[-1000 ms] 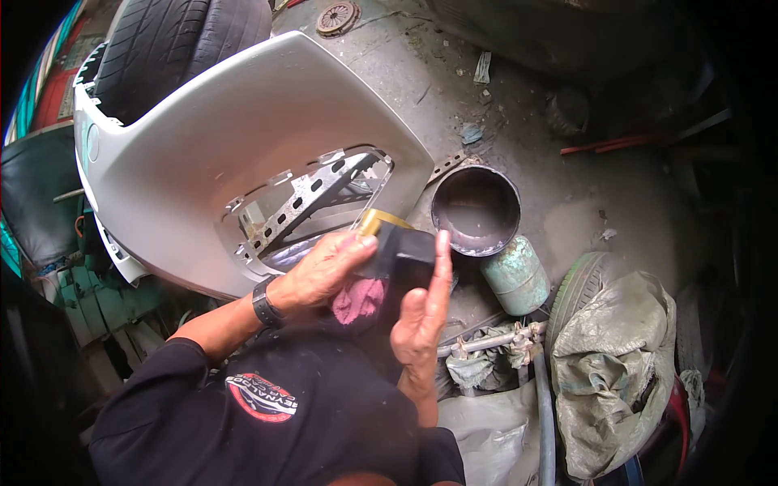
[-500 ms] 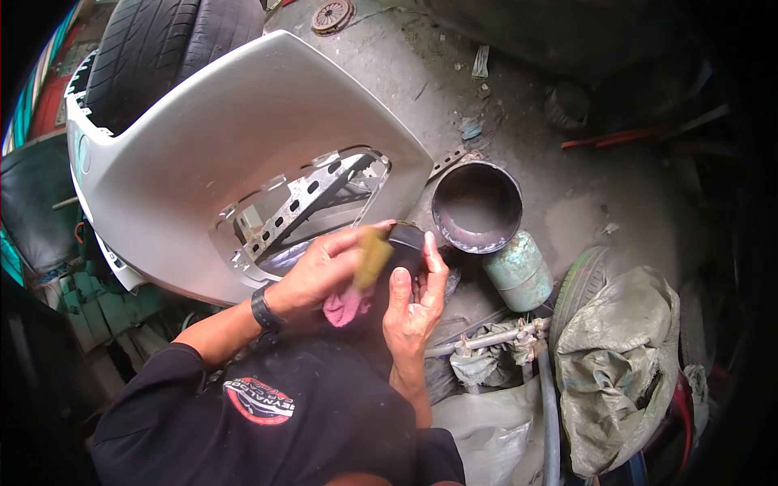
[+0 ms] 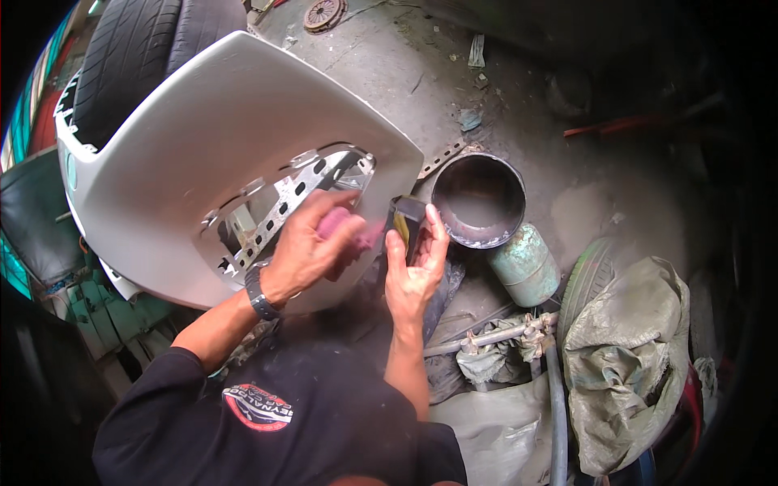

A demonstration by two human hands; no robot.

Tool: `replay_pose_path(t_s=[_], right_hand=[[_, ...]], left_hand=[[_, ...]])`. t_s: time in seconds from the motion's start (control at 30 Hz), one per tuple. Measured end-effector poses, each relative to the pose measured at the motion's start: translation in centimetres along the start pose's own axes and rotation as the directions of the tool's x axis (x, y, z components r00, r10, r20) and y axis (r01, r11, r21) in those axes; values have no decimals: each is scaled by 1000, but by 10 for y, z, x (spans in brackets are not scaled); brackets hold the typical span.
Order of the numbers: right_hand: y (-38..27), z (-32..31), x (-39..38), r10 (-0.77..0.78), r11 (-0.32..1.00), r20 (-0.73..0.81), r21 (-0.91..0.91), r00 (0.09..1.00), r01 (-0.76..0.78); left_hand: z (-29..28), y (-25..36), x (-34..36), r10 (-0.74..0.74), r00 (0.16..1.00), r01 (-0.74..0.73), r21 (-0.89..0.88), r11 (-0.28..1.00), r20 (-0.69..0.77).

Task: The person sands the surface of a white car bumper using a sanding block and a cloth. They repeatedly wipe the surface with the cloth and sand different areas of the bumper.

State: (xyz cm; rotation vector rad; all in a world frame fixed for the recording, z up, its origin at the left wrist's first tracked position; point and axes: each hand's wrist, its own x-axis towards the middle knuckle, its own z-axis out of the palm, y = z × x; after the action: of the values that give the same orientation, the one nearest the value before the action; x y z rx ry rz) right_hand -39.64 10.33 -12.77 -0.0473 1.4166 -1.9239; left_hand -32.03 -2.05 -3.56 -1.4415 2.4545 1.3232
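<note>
While the grey bumper [image 3: 203, 154] leans across the worker's knees with its lower edge toward them, both hands are busy at its near corner. Left hand [image 3: 304, 247] closed around a pink pad [image 3: 344, 227], pressed flat on the panel just below the grille cut-out [image 3: 284, 194]; looks like a rubbing grip, palm down for pressure. Right hand [image 3: 413, 267] wrapped around a dark block with a yellow face [image 3: 405, 223], fingers up its side, held upright just beside the bumper edge, probably parked within reach rather than working. Black watch [image 3: 259, 293] on the left wrist.

Round tin [image 3: 478, 198] with greyish liquid sits on the floor just past the right hand, close enough to dip. Pale green can [image 3: 525, 263] lies on its side next to it. Grey sack [image 3: 628, 356] and a dusty pipe fitting [image 3: 494, 336] to the right. Tyre [image 3: 138, 57] behind the bumper, far left. Concrete floor [image 3: 389, 73] is dusty, littered with scraps; cluttered workshop corner, dim at the edges.
</note>
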Motion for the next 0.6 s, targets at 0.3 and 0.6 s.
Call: replay_pose_path(t_s=[0.3, 0.6], right_hand=[[32, 5, 39, -393, 785, -43, -536, 918, 311], [34, 6, 27, -392, 769, -11, -552, 920, 321]], left_hand=[[-10, -1, 35, -323, 904, 372, -146, 917, 279], [-4, -4, 30, -368, 908, 390, -85, 917, 202]])
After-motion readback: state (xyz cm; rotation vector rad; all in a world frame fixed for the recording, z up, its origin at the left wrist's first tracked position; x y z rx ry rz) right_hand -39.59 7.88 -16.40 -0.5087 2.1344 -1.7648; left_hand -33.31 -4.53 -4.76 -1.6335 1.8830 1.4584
